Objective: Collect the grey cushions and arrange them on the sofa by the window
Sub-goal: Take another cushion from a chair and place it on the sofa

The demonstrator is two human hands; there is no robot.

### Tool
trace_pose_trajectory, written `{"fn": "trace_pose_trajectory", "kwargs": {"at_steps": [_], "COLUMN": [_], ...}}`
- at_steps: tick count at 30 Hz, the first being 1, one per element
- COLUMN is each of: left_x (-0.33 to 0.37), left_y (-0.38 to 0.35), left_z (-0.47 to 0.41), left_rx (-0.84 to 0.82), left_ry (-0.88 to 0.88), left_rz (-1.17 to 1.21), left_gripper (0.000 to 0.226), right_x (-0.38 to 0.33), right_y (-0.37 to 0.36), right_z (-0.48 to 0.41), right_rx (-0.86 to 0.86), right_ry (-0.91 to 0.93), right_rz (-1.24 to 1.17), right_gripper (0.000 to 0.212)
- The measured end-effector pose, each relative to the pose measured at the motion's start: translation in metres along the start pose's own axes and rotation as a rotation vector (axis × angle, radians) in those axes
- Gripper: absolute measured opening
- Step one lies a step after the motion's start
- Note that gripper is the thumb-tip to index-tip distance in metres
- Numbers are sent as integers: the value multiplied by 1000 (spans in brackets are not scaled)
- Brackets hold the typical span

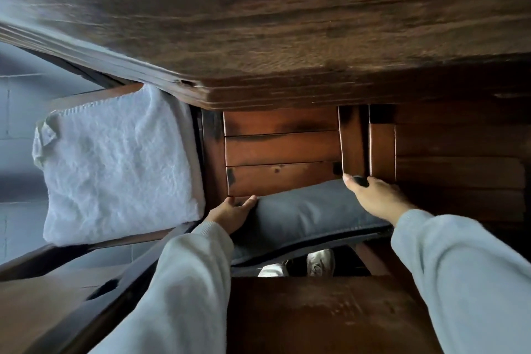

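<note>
A dark grey cushion (pixel 304 218) is lifted off a slatted wooden chair seat (pixel 281 149), its near edge tilted up toward me. My left hand (pixel 231 214) grips its left far corner, fingers curled under the edge. My right hand (pixel 373 195) grips its right far corner, thumb on top. A pale grey textured cushion (pixel 115 164) lies on the chair seat to the left, untouched. The sofa and window are out of view.
A large dark wooden table top (pixel 287 23) overhangs the chairs at the top. Another slatted chair seat (pixel 459 158) sits to the right. Below the lifted cushion I see my shoes (pixel 319 263) and a wooden chair back (pixel 316 313). Grey floor (pixel 20 123) lies at left.
</note>
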State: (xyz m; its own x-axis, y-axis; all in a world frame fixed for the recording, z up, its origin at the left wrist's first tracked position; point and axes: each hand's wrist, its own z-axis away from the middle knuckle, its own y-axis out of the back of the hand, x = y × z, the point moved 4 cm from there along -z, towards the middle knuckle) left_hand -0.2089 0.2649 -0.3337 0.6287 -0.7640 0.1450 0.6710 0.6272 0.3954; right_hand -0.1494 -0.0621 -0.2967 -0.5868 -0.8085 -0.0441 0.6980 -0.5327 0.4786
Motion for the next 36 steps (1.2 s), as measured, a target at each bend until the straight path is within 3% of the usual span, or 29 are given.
{"fn": "trace_pose_trajectory", "kwargs": {"at_steps": [3,8,11,17,23,29,32,34,36], "left_x": [-2,9,17,22,23,22,17,6,-6], "left_y": [6,28,49,71,103,140,150,143,135], "left_z": [2,17,25,58,139,267,350,425,469], "left_rx": [94,272,384,478,593,784,845,899,964], "left_ry": [25,19,-36,-44,-106,-373,-548,-682,-727], "left_rz": [148,549,747,958,1072,1245,1342,1430,1436], "left_gripper": [43,81,93,64,62,71,85,80,74], "right_x": [5,11,15,4,-7,-3,7,25,37], "right_y": [1,24,40,58,78,112,138,159,167], "right_z": [-3,11,26,67,125,226,295,358,396], "right_rx": [50,73,185,347,428,502,480,428,427], "right_ry": [-6,-22,12,110,234,455,665,870,983], "right_rz": [-41,-292,-412,-875,-986,-954,-1037,-1089,-1036], "right_gripper": [85,102,73,76,63,57,54,66,60]}}
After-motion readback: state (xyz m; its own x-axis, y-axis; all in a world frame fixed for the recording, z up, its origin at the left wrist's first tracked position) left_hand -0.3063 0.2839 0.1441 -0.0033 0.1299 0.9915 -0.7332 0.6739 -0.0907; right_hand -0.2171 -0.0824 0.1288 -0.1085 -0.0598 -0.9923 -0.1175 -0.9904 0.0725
